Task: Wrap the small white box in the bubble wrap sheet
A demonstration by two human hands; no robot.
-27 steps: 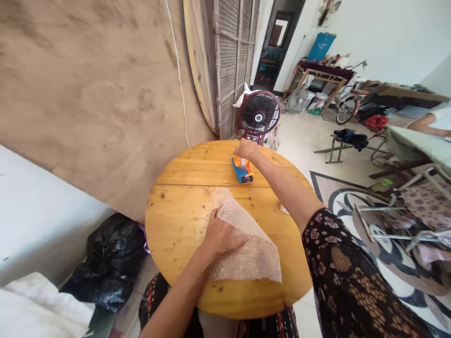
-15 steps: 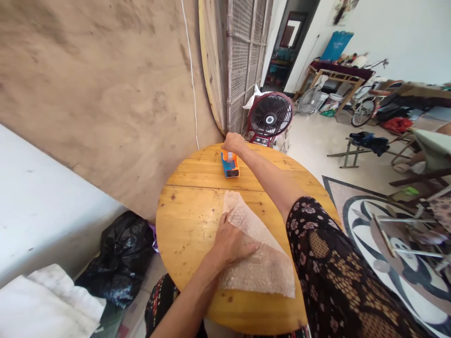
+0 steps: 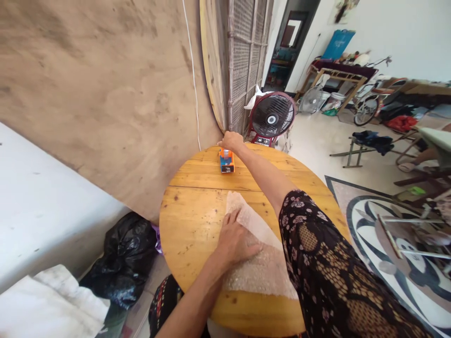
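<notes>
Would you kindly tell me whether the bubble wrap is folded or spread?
Folded: the bubble wrap shows an overlapping edge near the left hand.

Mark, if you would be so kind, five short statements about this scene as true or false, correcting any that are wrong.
1. The left hand rests on the bubble wrap. True.
2. The wooden table has a square top with straight sides. False: its edge is curved, like a round top.
3. The right hand holds the far end of the tape dispenser. True.
4. The tape dispenser lies on top of the bubble wrap. False: it is beyond the wrap, apart from it.
5. A dark red fan stands past the far edge of the table. True.
</notes>
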